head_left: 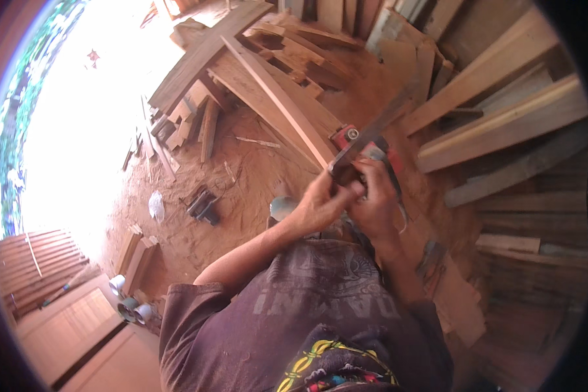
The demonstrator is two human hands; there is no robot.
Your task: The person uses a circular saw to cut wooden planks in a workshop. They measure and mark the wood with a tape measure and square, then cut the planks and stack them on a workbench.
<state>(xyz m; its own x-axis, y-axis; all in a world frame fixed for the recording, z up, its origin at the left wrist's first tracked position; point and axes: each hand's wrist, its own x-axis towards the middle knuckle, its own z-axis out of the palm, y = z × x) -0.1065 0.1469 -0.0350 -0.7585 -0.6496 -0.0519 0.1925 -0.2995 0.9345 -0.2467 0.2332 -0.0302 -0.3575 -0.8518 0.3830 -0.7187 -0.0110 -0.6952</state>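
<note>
In front of my chest, my left hand (pixel 325 200) is closed at the lower end of a long, flat, dark blade (pixel 379 123). The blade slants up to the right and fades into blur toward its far end. Close beside it, my right hand (pixel 374 196) has its fingers curled in; what lies inside them is hidden. Behind the blade sits a red and grey power tool (pixel 345 136), partly covered by it and by my right hand. A narrow, pale wooden strip (pixel 277 101) runs from the far left down to my left hand, along a wider plank (pixel 245 81).
Scrap wood (pixel 307 55) is heaped beyond the plank. Thick boards (pixel 503 124) lean on the right. A dark tool (pixel 204 207) and a clear plastic bag (pixel 156 206) lie on the dusty floor. Panelled doors (pixel 72 323) and several tape rolls (pixel 127 307) are at lower left.
</note>
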